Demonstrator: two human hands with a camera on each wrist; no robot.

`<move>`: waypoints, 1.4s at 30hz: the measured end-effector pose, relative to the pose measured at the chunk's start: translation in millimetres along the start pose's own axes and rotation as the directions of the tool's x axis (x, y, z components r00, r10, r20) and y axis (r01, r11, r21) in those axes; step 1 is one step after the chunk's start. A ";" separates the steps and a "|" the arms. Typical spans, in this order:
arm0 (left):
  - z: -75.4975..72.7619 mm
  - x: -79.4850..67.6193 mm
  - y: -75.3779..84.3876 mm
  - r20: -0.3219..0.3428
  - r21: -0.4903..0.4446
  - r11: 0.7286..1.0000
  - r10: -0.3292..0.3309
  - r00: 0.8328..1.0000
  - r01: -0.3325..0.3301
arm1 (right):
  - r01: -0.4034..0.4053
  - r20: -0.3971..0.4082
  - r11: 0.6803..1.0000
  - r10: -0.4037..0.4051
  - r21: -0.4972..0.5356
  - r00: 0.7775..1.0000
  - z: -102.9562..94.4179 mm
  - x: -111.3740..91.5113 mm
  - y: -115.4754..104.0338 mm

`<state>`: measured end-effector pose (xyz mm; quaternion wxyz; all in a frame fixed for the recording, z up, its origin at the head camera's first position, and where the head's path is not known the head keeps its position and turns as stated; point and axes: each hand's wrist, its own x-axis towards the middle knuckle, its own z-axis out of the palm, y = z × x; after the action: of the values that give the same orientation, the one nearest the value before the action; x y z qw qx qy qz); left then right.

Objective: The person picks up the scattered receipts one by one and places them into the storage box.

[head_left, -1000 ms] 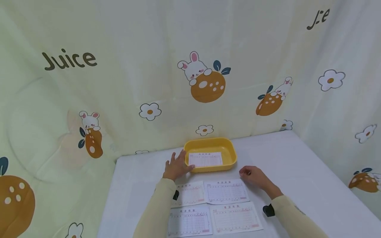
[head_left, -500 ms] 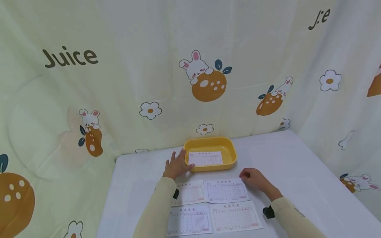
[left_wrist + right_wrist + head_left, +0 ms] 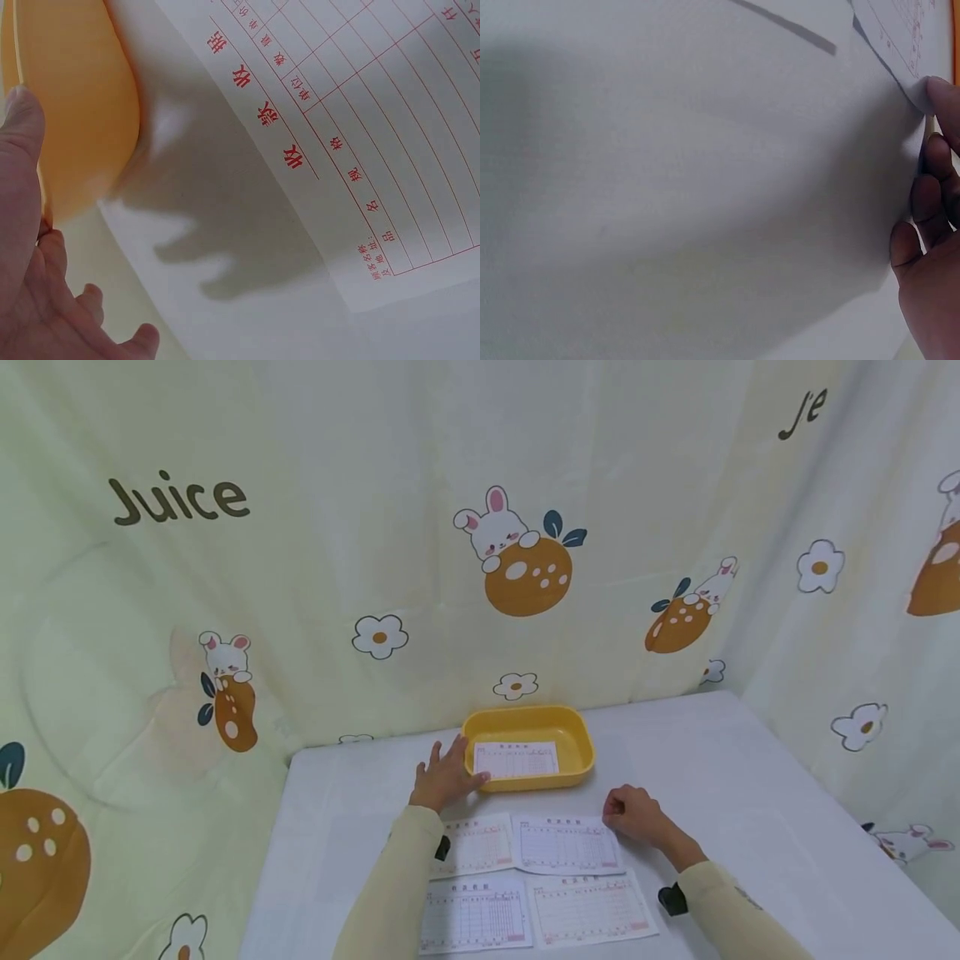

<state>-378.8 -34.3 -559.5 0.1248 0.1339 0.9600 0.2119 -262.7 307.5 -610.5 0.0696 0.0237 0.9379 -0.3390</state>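
Note:
At the left end of the yellow plastic tray (image 3: 574,747), my left hand (image 3: 444,783) grips the rim with thumb and fingers, the other fingers spread. One printed receipt form (image 3: 516,760) lies inside the tray. My right hand (image 3: 639,817) is at the upper right corner of a purple-lined receipt form (image 3: 567,845) on the table. The right wrist view shows the thumb (image 3: 943,105) and curled fingers pinching that corner, slightly raised. Beside it lies a red-lined receipt form (image 3: 360,135), partly behind my left arm in the head view.
Closer to me lie another purple-lined form (image 3: 476,917) and another red-lined form (image 3: 592,910), edge to edge. The white table (image 3: 750,827) ends at a patterned curtain (image 3: 420,568) behind the tray and at both sides.
My right hand has moved slightly down onto the corner of the purple-lined form and pinches it. The left hand stays at the tray. The head view has shifted a little.

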 end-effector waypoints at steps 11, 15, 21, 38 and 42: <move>-0.3 1.6 0.8 0.008 0.009 1.000 -0.022 1.000 0.022 | 0.031 0.025 0.997 -0.033 0.077 0.999 -7.7 -3.0 3.2; -0.4 1.8 0.8 0.017 0.011 1.000 -0.025 1.000 0.025 | 0.033 0.026 0.996 -0.035 0.078 0.999 -8.1 -3.2 3.5; -0.2 1.7 0.3 0.006 0.011 1.000 -0.012 1.000 0.012 | 0.044 0.032 0.996 -0.046 0.077 0.998 -11.6 -3.1 3.3; -1.1 1.1 0.3 0.009 -0.011 1.000 -0.012 1.000 0.012 | 0.037 0.036 0.996 -0.040 0.079 0.999 -23.0 -8.7 6.9; 0.4 -1.1 -0.4 0.015 -0.018 1.000 -0.020 1.000 0.020 | 0.056 0.029 0.994 -0.059 0.093 0.998 -22.8 -9.5 10.6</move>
<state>-377.7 -34.9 -559.9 0.1351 0.1245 0.9584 0.2184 -254.9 330.3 -598.5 0.0736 -0.0058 0.9204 -0.3840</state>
